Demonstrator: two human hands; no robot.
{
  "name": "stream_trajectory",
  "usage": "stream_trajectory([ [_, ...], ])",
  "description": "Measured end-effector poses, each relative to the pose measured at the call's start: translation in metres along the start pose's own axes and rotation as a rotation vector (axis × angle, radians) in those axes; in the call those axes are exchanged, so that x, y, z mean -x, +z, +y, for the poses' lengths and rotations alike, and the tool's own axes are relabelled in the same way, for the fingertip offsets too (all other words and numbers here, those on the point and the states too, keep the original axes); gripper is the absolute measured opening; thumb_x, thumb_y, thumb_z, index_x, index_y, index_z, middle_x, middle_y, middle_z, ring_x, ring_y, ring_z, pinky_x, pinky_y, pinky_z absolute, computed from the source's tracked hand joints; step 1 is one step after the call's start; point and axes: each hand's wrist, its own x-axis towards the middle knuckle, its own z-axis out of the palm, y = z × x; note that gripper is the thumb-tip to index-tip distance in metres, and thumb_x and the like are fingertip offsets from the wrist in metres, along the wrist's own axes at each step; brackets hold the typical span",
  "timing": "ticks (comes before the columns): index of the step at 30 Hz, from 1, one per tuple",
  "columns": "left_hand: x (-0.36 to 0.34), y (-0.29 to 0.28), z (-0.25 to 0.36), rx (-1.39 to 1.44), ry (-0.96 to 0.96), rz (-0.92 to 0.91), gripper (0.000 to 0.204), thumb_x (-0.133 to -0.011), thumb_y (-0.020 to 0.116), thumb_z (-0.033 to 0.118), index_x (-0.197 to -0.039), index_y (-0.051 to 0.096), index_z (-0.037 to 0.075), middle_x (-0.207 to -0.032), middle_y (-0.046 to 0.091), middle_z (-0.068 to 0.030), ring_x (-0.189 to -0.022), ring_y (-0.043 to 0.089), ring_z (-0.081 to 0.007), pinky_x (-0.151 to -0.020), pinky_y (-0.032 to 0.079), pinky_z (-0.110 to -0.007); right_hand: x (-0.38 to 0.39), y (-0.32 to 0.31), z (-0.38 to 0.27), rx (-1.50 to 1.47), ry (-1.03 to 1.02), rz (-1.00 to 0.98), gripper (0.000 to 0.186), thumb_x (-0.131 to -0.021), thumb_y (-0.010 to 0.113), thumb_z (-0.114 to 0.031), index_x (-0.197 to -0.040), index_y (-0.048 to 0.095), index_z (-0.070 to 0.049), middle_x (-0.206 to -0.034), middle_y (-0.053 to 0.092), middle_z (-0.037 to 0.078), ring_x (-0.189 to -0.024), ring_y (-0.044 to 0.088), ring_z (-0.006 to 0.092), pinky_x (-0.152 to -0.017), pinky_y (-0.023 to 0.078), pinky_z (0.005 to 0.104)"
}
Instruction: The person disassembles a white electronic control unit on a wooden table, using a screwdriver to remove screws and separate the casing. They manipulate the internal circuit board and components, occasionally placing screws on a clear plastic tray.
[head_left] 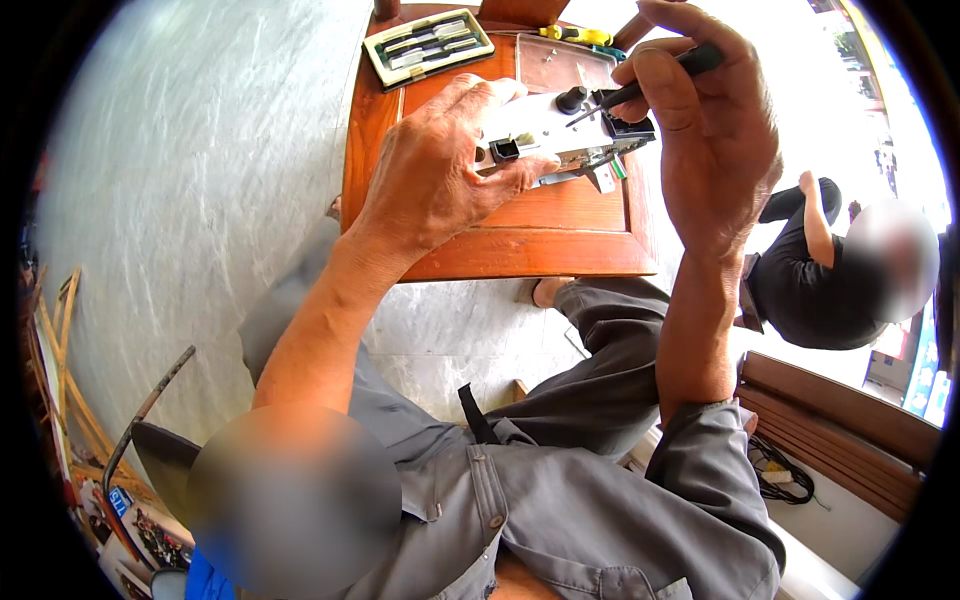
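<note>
A silver metal assembly with black knobs and housings is held over a wooden stool top. My left hand grips it at the left side, thumb along its near edge and fingers over the far edge. My right hand is closed on a thin screwdriver with a dark handle, its tip pointing down-left at the assembly's top, just beside a black knob; whether it touches cannot be told. A shallow clear tray with small bits lies behind the assembly.
An open case of small tools and a yellow-handled tool are at the back. A person in black sits at the right near a wooden bench and coiled cable. Wooden strips and a bent rod are at the left.
</note>
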Motion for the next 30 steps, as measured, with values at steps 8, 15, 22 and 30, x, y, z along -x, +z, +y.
stream_trajectory([
  [8,0.002,0.005,-0.007,-0.059,0.061,0.040,0.058,-0.082,0.086,0.040,-0.118,0.068,-0.001,-0.107,0.070,-0.0154,-0.096,0.070,-0.0322,-0.085,0.057,-0.041,0.005,0.007,0.019,-0.029,-0.091,-0.043,0.022,-0.099,0.063,-0.001,-0.121,0.061,0.004,-0.081,0.070,0.008,-0.069,0.066,0.0090,-0.062,0.053,0.0218],
  [15,0.003,0.007,-0.009,-0.096,0.080,0.052,0.060,-0.082,0.086,0.042,-0.119,0.068,-0.002,-0.110,0.070,-0.0166,-0.100,0.071,-0.0328,-0.087,0.057,-0.041,0.004,0.011,0.011,0.069,-0.084,-0.045,0.019,-0.099,0.062,0.000,-0.118,0.062,0.004,-0.079,0.070,0.008,-0.068,0.067,0.0092,-0.062,0.054,0.0218],
  [22,0.005,0.008,-0.010,-0.087,0.057,0.040,0.062,-0.081,0.087,0.043,-0.120,0.069,-0.002,-0.112,0.070,-0.0166,-0.101,0.071,-0.0324,-0.087,0.058,-0.040,0.006,0.013,0.016,-0.024,-0.028,-0.033,0.018,-0.099,0.062,0.000,-0.116,0.062,0.005,-0.080,0.071,0.009,-0.069,0.069,0.0106,-0.062,0.055,0.0226],
  [30,0.005,0.008,-0.011,-0.102,0.075,0.049,0.062,-0.082,0.087,0.042,-0.120,0.069,-0.003,-0.110,0.070,-0.0167,-0.099,0.071,-0.0315,-0.084,0.059,-0.039,0.007,0.015,0.013,-0.004,-0.021,-0.015,0.017,-0.099,0.062,-0.002,-0.116,0.062,0.003,-0.082,0.071,0.010,-0.070,0.071,0.0125,-0.062,0.057,0.0235],
])
